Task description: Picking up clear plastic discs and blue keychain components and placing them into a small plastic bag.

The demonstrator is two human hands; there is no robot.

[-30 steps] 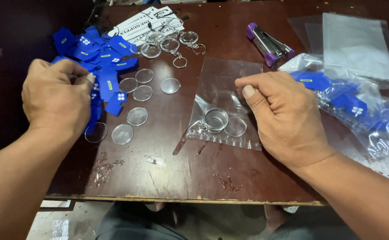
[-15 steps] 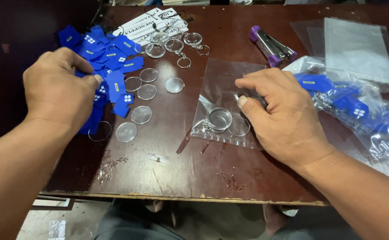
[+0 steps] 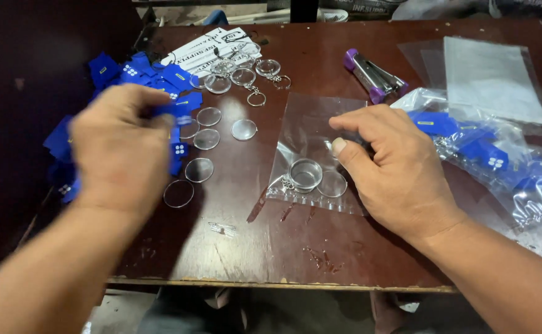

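Clear round keychain shell (image 3: pixel 305 174) (perhaps two) inside flat plastic bag (image 3: pixel 313 133)

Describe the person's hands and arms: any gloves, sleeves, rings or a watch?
Both are bare. The left hand and right hand wear no gloves or visible rings. Neither forearm shows a sleeve, and no watch or band appears at either wrist.

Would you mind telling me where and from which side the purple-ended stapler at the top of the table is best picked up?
Probably across the middle of the stapler, pinching its two long metal sides from above. It lies flat and slanted on the table, purple end toward the far left, with bare wood on both long sides. The right hand is the nearer one; its near end sits close to the plastic bags.
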